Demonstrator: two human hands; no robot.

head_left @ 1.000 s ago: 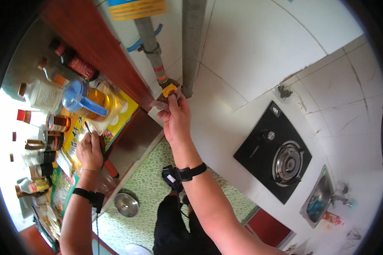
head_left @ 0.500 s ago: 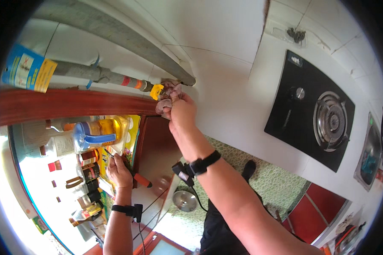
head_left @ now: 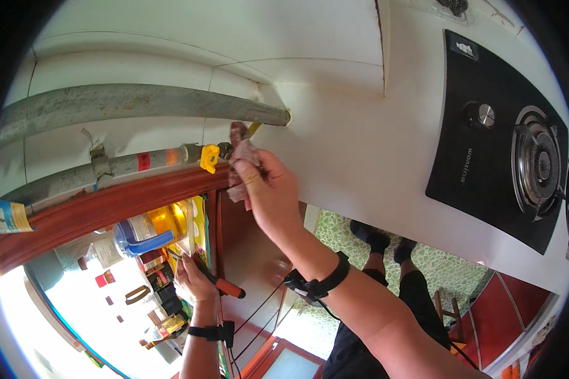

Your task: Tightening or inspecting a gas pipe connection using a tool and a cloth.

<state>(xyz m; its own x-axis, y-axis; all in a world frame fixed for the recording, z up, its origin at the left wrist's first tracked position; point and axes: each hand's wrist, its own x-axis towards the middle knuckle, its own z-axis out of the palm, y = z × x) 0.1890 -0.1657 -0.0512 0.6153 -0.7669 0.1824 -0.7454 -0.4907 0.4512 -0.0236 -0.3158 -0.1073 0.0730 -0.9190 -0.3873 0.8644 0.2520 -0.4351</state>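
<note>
My right hand (head_left: 275, 196) pinches a crumpled, stained pinkish-grey cloth (head_left: 243, 155) between thumb and fingers. The cloth is right beside the end of a grey gas pipe (head_left: 123, 167), where a yellow valve handle (head_left: 209, 158) sticks out; whether it touches the fitting I cannot tell. Lower left, my left hand (head_left: 194, 282) has its fingers closed round a slim tool with an orange-red and black handle (head_left: 231, 288). A thin dark shaft points from it toward the bottles. Its tip is hard to make out.
A thicker grey pipe (head_left: 152, 104) runs above the valve into the white counter (head_left: 354, 151). A black gas stove (head_left: 502, 136) lies on the right. Beside my left hand stand a blue-handled jug (head_left: 146, 237) of yellow liquid and several bottles. A red wooden edge (head_left: 117, 205) borders them.
The view has shifted, so the stove sits further right. My right hand has turned, and the cloth now shows more fully beside the valve. My left hand still grips the tool.
</note>
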